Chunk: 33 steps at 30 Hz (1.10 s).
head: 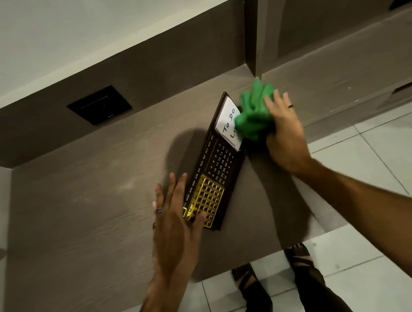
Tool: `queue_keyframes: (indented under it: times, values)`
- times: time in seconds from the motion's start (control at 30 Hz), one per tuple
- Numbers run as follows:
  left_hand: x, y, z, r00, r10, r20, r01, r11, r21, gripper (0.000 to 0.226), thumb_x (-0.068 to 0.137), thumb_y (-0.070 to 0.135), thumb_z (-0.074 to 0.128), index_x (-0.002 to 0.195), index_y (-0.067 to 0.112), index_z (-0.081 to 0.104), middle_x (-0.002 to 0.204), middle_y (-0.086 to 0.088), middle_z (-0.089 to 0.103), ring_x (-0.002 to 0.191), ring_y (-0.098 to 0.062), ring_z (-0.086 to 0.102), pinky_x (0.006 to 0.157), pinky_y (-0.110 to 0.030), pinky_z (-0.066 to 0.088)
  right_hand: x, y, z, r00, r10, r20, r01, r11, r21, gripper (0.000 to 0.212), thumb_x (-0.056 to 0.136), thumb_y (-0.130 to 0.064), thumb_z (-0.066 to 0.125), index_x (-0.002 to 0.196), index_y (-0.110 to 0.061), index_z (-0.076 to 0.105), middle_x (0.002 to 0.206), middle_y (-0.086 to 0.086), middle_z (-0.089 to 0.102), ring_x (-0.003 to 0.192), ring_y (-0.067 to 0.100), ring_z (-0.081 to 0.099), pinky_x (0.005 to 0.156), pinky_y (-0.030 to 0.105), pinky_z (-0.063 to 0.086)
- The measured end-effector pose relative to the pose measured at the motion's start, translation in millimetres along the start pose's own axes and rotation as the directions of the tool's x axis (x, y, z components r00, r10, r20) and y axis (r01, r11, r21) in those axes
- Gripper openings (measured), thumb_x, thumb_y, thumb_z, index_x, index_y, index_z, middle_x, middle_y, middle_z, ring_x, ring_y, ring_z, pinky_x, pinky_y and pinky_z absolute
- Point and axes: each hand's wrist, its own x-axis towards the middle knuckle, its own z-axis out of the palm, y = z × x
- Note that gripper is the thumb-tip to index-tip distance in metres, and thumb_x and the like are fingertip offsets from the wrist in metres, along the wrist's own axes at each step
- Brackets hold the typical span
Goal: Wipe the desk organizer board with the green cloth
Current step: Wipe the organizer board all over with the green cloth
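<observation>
- The desk organizer board (212,166) lies slanted on the brown bench (88,194), near its front edge
- Right hand (286,134) has its fingers closed around the bunched green cloth (254,113), pressing it on the board's white "TO DO" panel (228,125)
- Left hand (175,226) rests flat, fingers spread, on the board's near end

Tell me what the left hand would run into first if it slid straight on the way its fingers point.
The left hand points up and slightly right along the desk organizer board. Sliding on, its fingers would likely brush the board's dark left edge first; the wall behind comes later. Depth is uncertain.
</observation>
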Motion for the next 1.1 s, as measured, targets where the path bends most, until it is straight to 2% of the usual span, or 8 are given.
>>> queue_keyframes:
  times: [0.1,0.23,0.33,0.57,0.7,0.8,0.87,1.1]
  values:
    - [1,-1,0,1.000,-0.011,0.012,0.011,1.000,0.009,0.087,0.086,0.026,0.070,0.144,0.043,0.008,0.158,0.014,0.004,0.150,-0.019,-0.005,0.119,-0.062,0.018,3,-10,10,0.998,0.050,-0.023,-0.050,0.999,0.000,0.083,0.076,0.020,0.048,0.152,-0.006,0.027,0.160,0.018,0.019,0.148,0.037,0.010,0.117,0.043,0.016]
    - [3,-1,-2,1.000,-0.003,0.025,0.003,1.000,0.011,0.085,0.086,0.028,0.070,0.142,0.045,0.007,0.156,0.016,0.003,0.150,-0.017,-0.008,0.120,-0.059,0.017,-83,-16,29,0.966,-0.198,0.168,0.208,0.977,-0.049,0.076,0.085,-0.002,0.049,0.154,-0.010,0.019,0.162,0.010,0.007,0.148,0.035,0.005,0.101,0.041,0.034]
    - [3,1,-3,0.999,0.009,0.038,-0.009,1.000,0.004,0.084,0.087,0.028,0.070,0.141,0.045,0.008,0.156,0.017,0.004,0.149,-0.015,-0.010,0.121,-0.057,0.016,-90,-1,23,0.912,-0.333,0.241,0.357,0.932,-0.062,0.072,0.086,-0.005,0.051,0.152,-0.007,0.024,0.160,0.015,0.012,0.148,0.035,0.007,0.107,0.045,0.027]
    - [3,3,-6,0.997,-0.022,0.076,0.022,1.000,-0.002,0.083,0.087,0.018,0.070,0.142,0.038,0.012,0.161,0.004,0.010,0.149,-0.022,-0.011,0.117,-0.067,0.019,8,-9,18,0.986,0.169,0.005,-0.169,0.985,-0.022,0.087,0.080,0.019,0.049,0.154,-0.004,0.009,0.163,0.018,0.004,0.148,0.035,-0.002,0.114,0.038,0.003]
    - [10,4,-5,0.998,-0.020,0.060,0.021,1.000,-0.015,0.087,0.081,0.011,0.076,0.138,0.032,0.013,0.159,-0.005,0.016,0.150,-0.031,-0.001,0.115,-0.068,0.021,-86,-33,33,0.994,0.044,0.103,-0.046,0.999,0.012,0.083,0.084,0.005,0.049,0.155,-0.007,0.008,0.163,0.012,-0.004,0.149,0.029,-0.006,0.117,0.038,0.012]
    - [13,3,-4,0.999,-0.021,0.043,0.022,0.999,-0.024,0.088,0.080,0.010,0.077,0.138,0.029,0.014,0.159,-0.012,0.021,0.146,-0.028,-0.004,0.116,-0.069,0.019,-160,-45,27,0.932,-0.163,0.324,0.163,0.986,0.026,0.080,0.074,0.002,0.041,0.152,-0.004,0.024,0.162,0.016,0.012,0.148,0.036,0.009,0.097,0.038,0.048]
    - [12,1,-3,0.999,0.000,0.045,0.001,1.000,-0.009,0.087,0.082,0.014,0.075,0.139,0.034,0.012,0.159,-0.006,0.018,0.146,-0.025,-0.006,0.116,-0.068,0.019,-158,-35,20,0.899,-0.243,0.365,0.254,0.967,0.019,0.075,0.076,0.004,0.043,0.150,-0.003,0.030,0.160,0.018,0.020,0.147,0.036,0.014,0.091,0.043,0.053]
    - [5,-3,-1,0.999,0.012,0.048,-0.012,1.000,-0.002,0.090,0.085,0.020,0.072,0.148,0.038,0.010,0.161,-0.007,0.023,0.150,-0.026,-0.008,0.117,-0.066,0.019,-15,6,-4,0.983,0.060,0.172,-0.009,0.959,-0.283,0.074,0.087,0.008,0.048,0.154,-0.010,0.023,0.164,0.012,0.006,0.148,0.038,-0.004,0.107,0.056,0.038]
